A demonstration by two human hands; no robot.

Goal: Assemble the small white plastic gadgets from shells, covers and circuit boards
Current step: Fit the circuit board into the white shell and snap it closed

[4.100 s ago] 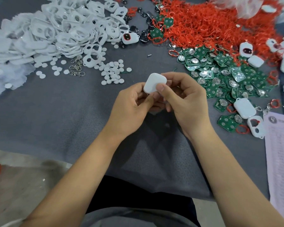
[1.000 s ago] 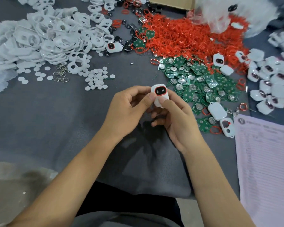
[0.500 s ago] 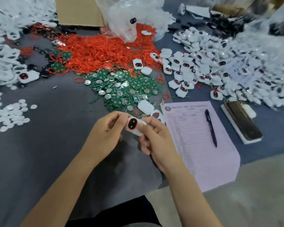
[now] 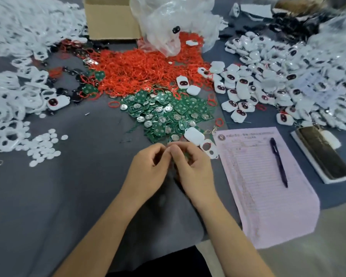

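Gadget gone from my fingers; half a second ago both hands pinched it, red-rimmed face up. Now left hand [image 4: 148, 168] and right hand [image 4: 192, 168] sit together, fingers loosely curled, thumbs touching, nothing visible between them. Likely tossed to the finished pile [image 4: 268, 86] at right, though I cannot pick it out. One unit done. Next: circuit boards [image 4: 164, 112] just ahead, empty shells [image 4: 14, 92] at left on the surface [image 4: 78, 186].

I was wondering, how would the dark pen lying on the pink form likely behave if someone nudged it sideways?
The pen looks slim and rounded, so it would probably roll. It lies on the smooth pink form, which likely offers little grip. The form overhangs the table edge, so a roll towards the person might end in a fall.
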